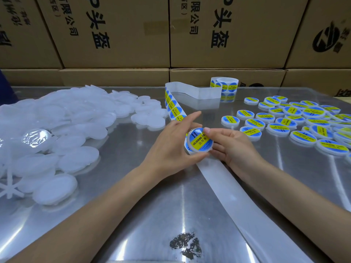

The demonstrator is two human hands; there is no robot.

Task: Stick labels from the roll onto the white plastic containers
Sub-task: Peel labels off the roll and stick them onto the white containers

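We hold one labelled container (199,140) between both hands, mid-table.

Our left hand (171,147) cups its near rim, forefinger straight; our right hand (227,144) pinches its far edge, thumb on the label. Blank containers (57,130) crowd the left, labelled ones (296,122) the right; the label roll (225,84) stands at the back edge, its backing strip (237,198) running between to the near edge.

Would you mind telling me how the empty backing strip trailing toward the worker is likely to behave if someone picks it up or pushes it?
The backing strip is probably floppy: farther back the same ribbon stands on edge in loose curves. It looks thin and translucent, so likely very light. Its glossy face on the shiny table suggests that a push would slide or buckle it, not move it as one piece.
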